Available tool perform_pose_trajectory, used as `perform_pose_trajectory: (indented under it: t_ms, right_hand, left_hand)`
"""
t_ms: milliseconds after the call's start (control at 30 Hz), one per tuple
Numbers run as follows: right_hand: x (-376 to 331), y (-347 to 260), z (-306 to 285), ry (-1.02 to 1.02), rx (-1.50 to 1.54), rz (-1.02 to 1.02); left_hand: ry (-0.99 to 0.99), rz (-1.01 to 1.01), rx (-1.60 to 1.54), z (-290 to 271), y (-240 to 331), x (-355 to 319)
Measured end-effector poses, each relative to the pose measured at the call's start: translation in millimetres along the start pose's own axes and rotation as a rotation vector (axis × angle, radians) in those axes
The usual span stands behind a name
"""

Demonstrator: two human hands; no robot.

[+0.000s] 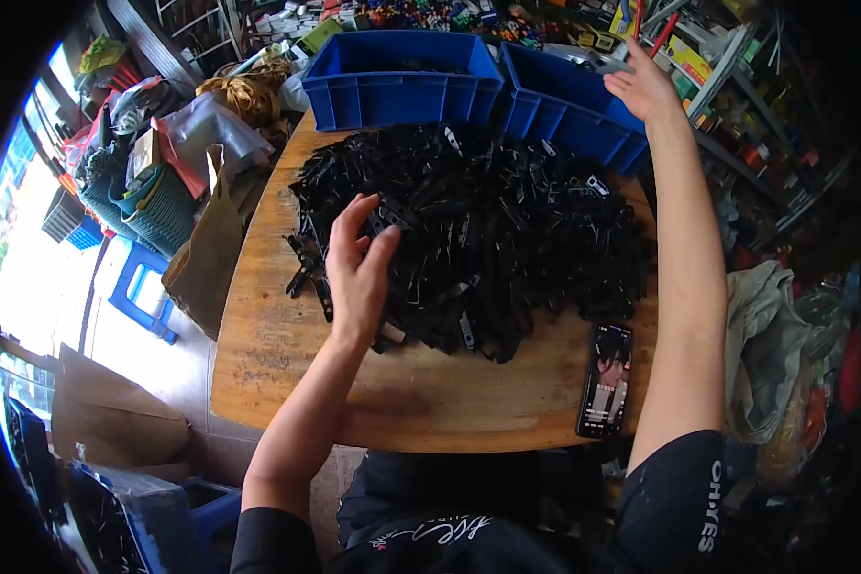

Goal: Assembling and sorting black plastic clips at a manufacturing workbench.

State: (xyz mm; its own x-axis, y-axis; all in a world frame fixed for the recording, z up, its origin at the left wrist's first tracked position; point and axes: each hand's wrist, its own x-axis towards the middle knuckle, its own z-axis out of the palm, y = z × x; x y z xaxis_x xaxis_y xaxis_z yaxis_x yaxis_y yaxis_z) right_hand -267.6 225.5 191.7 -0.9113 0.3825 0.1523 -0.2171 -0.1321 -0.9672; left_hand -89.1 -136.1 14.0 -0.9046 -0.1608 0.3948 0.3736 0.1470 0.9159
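A broad heap of small black elongated pieces (536, 244), some with silver parts and resembling nail clippers, covers much of the wooden table (268, 354). My left hand (356, 282) hovers over the heap's left side, thumb and index finger apart, with a black piece (392, 214) just beyond the fingertips; no grip on it shows. Stretched far forward, my right hand (649, 88) is above the right blue bin (579, 120), its fingers spread. A blurred grey thing (616, 68) shows beside those fingers; I cannot make out whether it touches them.
Another blue bin (407, 100) stands at the table's far edge. A phone (606, 381) with a lit screen lies at the near right, by my right forearm. Bags and baskets (153, 210) crowd the left, near a blue stool (143, 292). A metal shelf (727, 67) stands at far right.
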Motion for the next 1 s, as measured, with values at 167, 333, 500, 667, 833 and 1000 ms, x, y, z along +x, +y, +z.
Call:
perform_pose_trajectory:
  t_ms: [167, 333, 500, 667, 833, 1000]
  right_hand:
    - [-172, 29, 17, -0.45, -0.378, -0.22]
    - [-312, 48, -21, -0.585, -0.834, -0.365]
    - [-385, 94, -29, -0.332, -0.757, -0.049]
    - [-406, 130, 11, -0.455, -0.796, -0.489]
    - [-409, 143, 23, -0.462, -0.721, -0.591]
    - [-404, 143, 13, -0.377, -0.746, -0.706]
  left_hand:
    - [-0.004, 0.039, -0.053, -21, 9, 4]
    - [-0.077, 0.052, -0.065, -16, 22, -3]
    - [-0.21, 0.352, 0.117, 1, 21, -8]
    - [-0.449, 0.615, 0.54, 1, 7, -27]
    - [-0.479, 0.603, 0.469, 11, 5, -22]
    - [-0.453, 0.054, -0.118, -3, 12, -11]
